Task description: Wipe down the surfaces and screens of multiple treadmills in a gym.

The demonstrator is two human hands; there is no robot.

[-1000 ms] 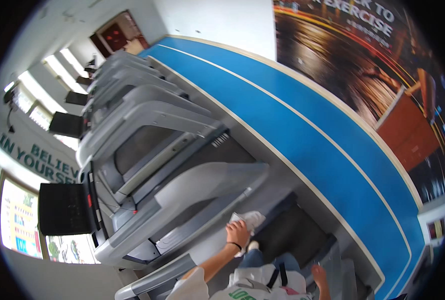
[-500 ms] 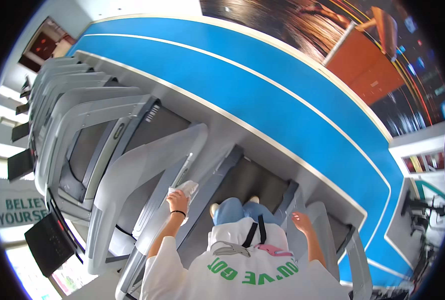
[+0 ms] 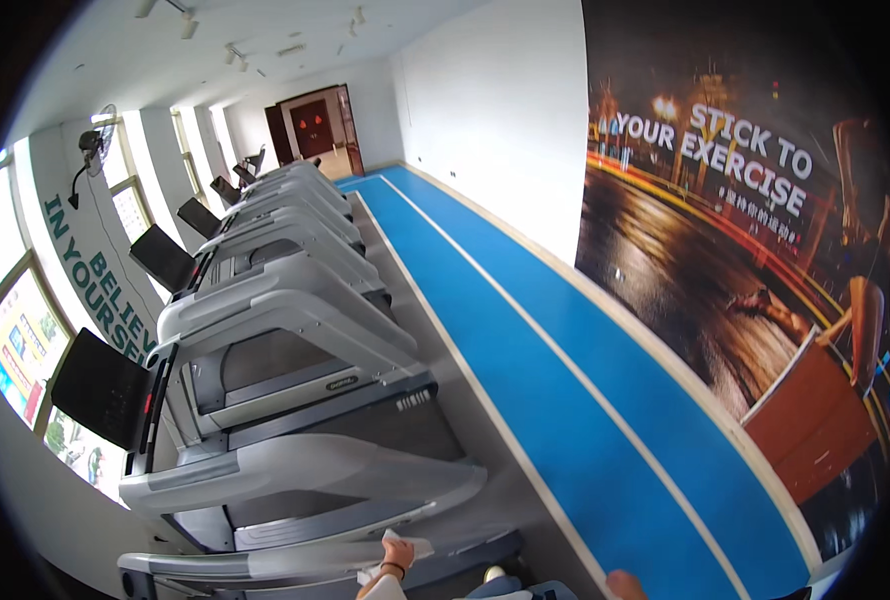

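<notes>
At the lower edge, my left hand (image 3: 398, 552) has its fingers closed round a crumpled white cloth (image 3: 423, 547). A dark band circles that wrist. Hand and cloth rest against the grey handrail (image 3: 275, 564) of the nearest treadmill. My right hand (image 3: 625, 584) only just enters at the bottom, over the blue floor strip; it is blurred and its fingers cannot be made out. Between the hands a little of a light shoe (image 3: 493, 574) shows.
A row of grey treadmills (image 3: 305, 310) with black consoles (image 3: 100, 390) runs away along the windows on the left. To the right lies a blue track (image 3: 565, 390) with white lines. Beyond it stand a mural wall (image 3: 685, 250) and a reddish-brown panel (image 3: 815, 420). A doorway (image 3: 315, 125) opens at the far end.
The view has tipped up and swung toward the far end of the room, so my hands now sit at the lower edge. My left hand still holds the cloth at the handrail.
</notes>
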